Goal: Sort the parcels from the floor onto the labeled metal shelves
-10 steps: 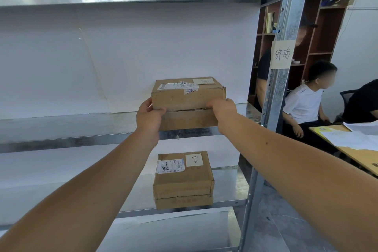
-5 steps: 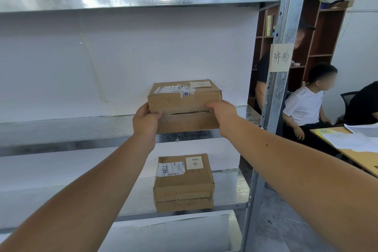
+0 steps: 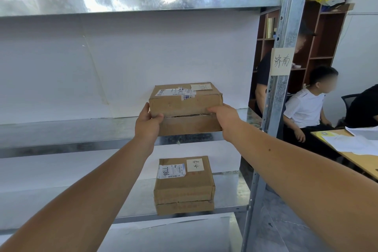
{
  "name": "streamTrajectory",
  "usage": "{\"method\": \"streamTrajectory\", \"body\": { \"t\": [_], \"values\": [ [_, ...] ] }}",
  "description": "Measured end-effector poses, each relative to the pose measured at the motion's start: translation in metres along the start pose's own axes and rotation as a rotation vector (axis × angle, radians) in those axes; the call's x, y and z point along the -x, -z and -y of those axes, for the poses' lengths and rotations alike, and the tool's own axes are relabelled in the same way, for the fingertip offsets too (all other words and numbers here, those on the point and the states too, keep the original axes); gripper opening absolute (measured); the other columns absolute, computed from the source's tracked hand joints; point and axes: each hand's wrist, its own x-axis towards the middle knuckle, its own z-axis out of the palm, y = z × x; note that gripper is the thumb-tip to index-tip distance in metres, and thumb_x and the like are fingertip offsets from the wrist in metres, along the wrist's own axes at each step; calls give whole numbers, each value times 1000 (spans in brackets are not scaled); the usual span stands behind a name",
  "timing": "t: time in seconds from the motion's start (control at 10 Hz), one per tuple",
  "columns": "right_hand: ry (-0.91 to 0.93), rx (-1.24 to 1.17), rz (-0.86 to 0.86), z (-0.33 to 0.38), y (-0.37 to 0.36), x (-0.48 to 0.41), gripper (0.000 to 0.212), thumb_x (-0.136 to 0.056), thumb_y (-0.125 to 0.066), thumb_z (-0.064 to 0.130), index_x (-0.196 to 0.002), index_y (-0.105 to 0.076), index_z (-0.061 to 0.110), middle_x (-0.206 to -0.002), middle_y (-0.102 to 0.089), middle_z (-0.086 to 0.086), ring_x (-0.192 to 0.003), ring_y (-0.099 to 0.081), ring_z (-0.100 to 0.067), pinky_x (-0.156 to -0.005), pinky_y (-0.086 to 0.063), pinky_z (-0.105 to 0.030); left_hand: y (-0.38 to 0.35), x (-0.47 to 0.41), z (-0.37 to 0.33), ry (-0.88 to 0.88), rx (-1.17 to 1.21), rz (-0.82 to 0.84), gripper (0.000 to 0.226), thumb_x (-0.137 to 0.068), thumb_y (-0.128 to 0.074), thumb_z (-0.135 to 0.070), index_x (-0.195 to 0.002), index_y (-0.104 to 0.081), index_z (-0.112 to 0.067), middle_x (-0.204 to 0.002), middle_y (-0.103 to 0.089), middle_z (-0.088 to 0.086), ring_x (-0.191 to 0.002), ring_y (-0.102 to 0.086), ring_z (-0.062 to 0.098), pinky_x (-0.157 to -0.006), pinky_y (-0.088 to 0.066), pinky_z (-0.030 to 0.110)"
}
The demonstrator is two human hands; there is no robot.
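Note:
A brown cardboard parcel (image 3: 185, 106) with a white shipping label and a handwritten note on top rests at the front edge of the middle metal shelf (image 3: 61, 145). My left hand (image 3: 148, 124) grips its left side and my right hand (image 3: 225, 116) grips its right front corner. A second cardboard parcel (image 3: 184, 186) with a label and a handwritten note sits on the lower shelf (image 3: 231, 194), directly below. A handwritten paper label (image 3: 281, 61) is taped to the right upright post at the middle shelf's level.
The top shelf (image 3: 133, 1) runs overhead. The steel upright (image 3: 274, 98) stands right of the parcels. Beyond it people sit at a wooden table (image 3: 351, 157) with papers, and a brown bookcase (image 3: 327, 26) stands behind them. White sheets back the shelves.
The held parcel has come down and slid a little left onto the middle shelf. Both hands stay on its sides.

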Motion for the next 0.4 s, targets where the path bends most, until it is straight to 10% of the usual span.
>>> {"method": "streamTrajectory", "body": {
  "t": [0.4],
  "values": [
    [91, -65, 55, -7, 28, 23, 94, -95, -79, 22, -169, -22, 26, -171, -34, -5, -154, -35, -31, -122, -32, -47, 10, 34, -7, 36, 135, -92, 74, -101, -70, -23, -165, -32, -31, -170, -35, 6, -154, -37, 25, -116, -35, 39]
  ]
}}
